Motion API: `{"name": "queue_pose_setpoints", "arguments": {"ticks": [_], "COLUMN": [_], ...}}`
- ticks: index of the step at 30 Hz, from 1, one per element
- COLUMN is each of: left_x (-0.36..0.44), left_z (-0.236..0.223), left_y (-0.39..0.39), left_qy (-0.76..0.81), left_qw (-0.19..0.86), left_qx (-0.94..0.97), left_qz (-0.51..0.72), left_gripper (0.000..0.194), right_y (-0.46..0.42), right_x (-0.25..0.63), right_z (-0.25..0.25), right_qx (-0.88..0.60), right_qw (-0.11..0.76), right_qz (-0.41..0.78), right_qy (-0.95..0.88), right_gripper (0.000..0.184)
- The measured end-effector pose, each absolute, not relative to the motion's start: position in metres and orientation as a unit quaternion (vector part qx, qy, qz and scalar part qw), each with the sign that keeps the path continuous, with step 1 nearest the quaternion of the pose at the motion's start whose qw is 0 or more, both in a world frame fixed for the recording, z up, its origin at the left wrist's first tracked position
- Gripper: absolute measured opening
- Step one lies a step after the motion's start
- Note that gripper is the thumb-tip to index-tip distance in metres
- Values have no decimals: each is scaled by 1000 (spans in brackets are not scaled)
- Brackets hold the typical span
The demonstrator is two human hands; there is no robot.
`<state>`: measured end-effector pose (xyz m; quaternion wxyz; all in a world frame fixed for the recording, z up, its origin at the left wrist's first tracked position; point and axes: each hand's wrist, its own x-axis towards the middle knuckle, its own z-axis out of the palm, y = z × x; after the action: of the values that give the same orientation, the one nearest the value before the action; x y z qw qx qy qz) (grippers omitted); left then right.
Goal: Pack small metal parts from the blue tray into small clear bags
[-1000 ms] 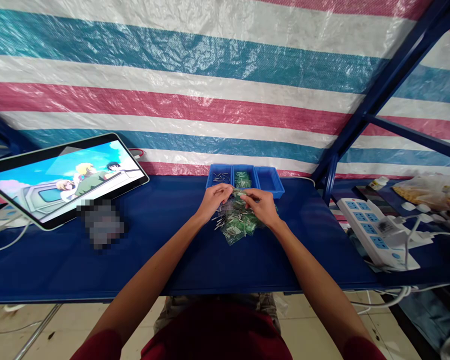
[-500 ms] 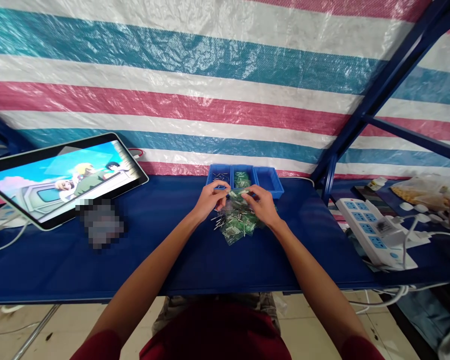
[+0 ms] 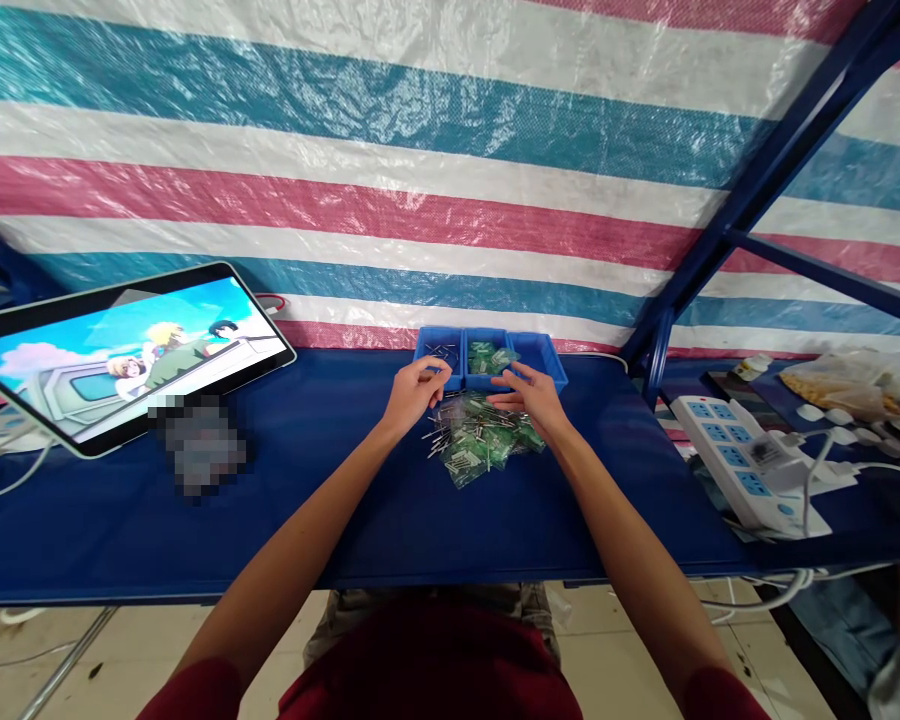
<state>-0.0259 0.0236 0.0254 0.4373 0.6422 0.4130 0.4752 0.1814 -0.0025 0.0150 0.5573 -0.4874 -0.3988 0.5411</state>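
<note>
Both hands are at the near side of a row of three blue plastic bins (image 3: 540, 360), the right grip parted, the left almost closed.

The right hand (image 3: 538, 402) spreads its fingers at the bins' near rim; a small green-tinted clear plastic bag (image 3: 504, 359) lies at the middle bin's right edge, by the fingertips, and I cannot tell whether they touch. The left hand (image 3: 412, 397), at the bins' near left corner, curls thumb and forefinger close; whether it pinches anything cannot be told. Nearer than the bins lies a pile of green-tinted bags and thin silver metal pins (image 3: 487, 437). The dark-blue surface (image 3: 330, 400) stretches wide left of the bins, less far right to a blue metal post (image 3: 658, 360); a striped plastic sheet (image 3: 420, 215) stands close behind them.
</note>
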Motion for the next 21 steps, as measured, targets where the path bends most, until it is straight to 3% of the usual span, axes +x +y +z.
{"name": "queue_pose_setpoints", "arguments": {"ticks": [5,11,21], "left_x": [-28,-28,-27], "left_z": [23,25,19], "left_y": [23,21,24], "left_qy": [424,426,431], "left_qw": [389,372,357], "left_qx": [680,695,699], "left_qz": [455,443,445], "left_gripper": [26,24,22], "right_y": [-1,2,16], "right_x": [183,192,182], "right_z": [10,8,-7], "right_qx": [-515,-598,-611], "right_qw": [542,541,302], "right_qz": [498,175,-30], "right_qy": [-439,-565,-731], "right_gripper": [42,25,38]}}
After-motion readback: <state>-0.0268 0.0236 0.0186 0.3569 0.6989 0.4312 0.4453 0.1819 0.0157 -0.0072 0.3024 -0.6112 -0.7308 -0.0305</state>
